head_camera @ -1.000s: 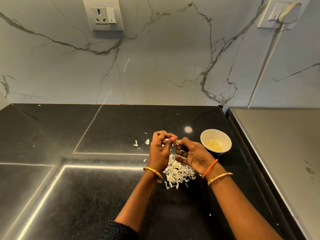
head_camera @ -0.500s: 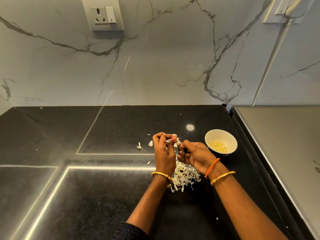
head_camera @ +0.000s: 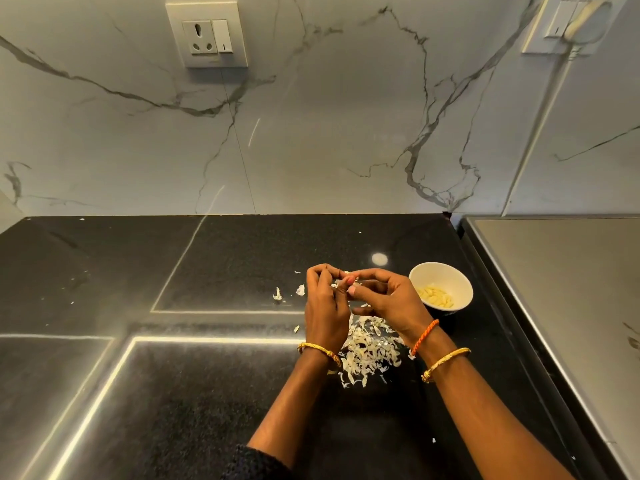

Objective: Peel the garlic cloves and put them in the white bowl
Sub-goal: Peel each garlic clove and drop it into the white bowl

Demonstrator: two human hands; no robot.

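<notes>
While both hands meet just right of the frame's centre, I can see the left hand (head_camera: 325, 306) and the right hand (head_camera: 388, 299) pinching one small garlic clove (head_camera: 343, 285) between their fingertips, held above the black counter (head_camera: 207, 393); the clove itself is mostly hidden, only a pale scrap of it showing between the nails. Both grips are narrow, fingers curled in tight on it. I judge the clove to be light, firm and a little slick once bare, while its skin is papery and tears easily, so I would hold the body with one hand and pick at a loose edge of skin near the tip with the other thumbnail. Below the hands lies a heap of peels (head_camera: 370, 351), with a few stray flakes to the left. To the right, near the right hand, the white bowl (head_camera: 460, 289) holds several peeled cloves (head_camera: 435, 296). Squeezing too hard could shoot the clove out.
</notes>
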